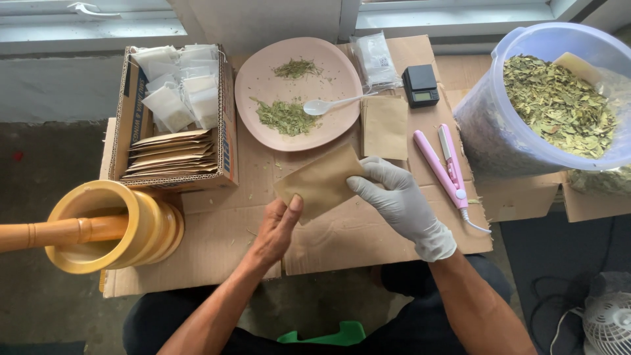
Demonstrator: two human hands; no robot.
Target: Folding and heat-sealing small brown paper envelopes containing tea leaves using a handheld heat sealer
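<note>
Both forearms reach up from the bottom of the view over a flattened brown cardboard sheet (217, 230) that serves as the work surface. At far right sits a large translucent plastic tub of dried green leaves (559, 105); at left, a yellow wooden mortar with its pestle (105, 227). Behind them are an open cardboard box of white sachets and tan envelopes (174, 112) and a pale pink round plate (299, 92) carrying two heaps of crushed leaf and a white plastic spoon (328, 104). A pink handheld sealer (447, 164) and a small black digital scale (420, 85) lie to the right. Between the hands, above the cardboard, is a tan kraft paper pouch (319, 181): the bare left hand (276, 230) pinches its lower corner, the gloved right hand (397, 197) grips its right edge. Held only by its edges, the pouch could buckle or slip, I judge.
</note>
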